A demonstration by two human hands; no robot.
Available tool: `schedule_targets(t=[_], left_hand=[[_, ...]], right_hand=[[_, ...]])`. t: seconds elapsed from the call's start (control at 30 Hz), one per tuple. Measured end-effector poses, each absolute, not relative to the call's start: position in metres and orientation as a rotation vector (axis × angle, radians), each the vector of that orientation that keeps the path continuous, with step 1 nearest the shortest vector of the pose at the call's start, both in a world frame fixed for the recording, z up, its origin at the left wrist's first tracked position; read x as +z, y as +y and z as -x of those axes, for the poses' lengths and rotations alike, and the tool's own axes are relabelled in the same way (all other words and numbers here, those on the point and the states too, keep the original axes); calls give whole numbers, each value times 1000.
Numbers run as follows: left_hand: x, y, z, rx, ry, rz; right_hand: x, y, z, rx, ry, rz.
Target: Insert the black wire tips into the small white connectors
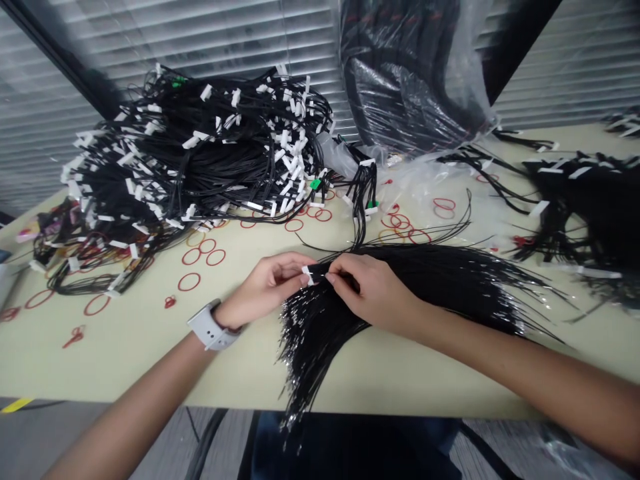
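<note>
My left hand, with a pale watch on its wrist, pinches a small white connector between thumb and fingers. My right hand is closed just to its right, fingertips pressed together at the black wires running into that connector. Exactly which wire the right fingers grip is partly hidden. Beneath both hands lies a thick bundle of loose black wires with shiny metal tips, fanned at the left and right ends. A small group of black wires with white connectors stretches behind the hands.
A large heap of black cables with white connectors stands at back left. Red rubber bands are scattered over the table. Plastic-wrapped black cables lean against the blinds. More cables lie at the right.
</note>
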State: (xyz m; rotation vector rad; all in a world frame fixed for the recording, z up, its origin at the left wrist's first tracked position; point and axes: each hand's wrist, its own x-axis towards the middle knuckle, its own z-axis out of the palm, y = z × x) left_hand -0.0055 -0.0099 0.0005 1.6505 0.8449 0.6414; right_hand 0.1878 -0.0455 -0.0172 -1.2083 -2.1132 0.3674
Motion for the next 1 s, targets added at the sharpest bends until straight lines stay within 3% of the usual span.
schedule_targets(t=[0.53, 1.0], left_hand=[[1, -8, 4, 690, 860, -1465], [4, -8, 5, 649, 917, -1511]], right_hand=[[-14, -46, -191, 224, -1945, 947], [-14, -45, -193, 378, -2198, 1183]])
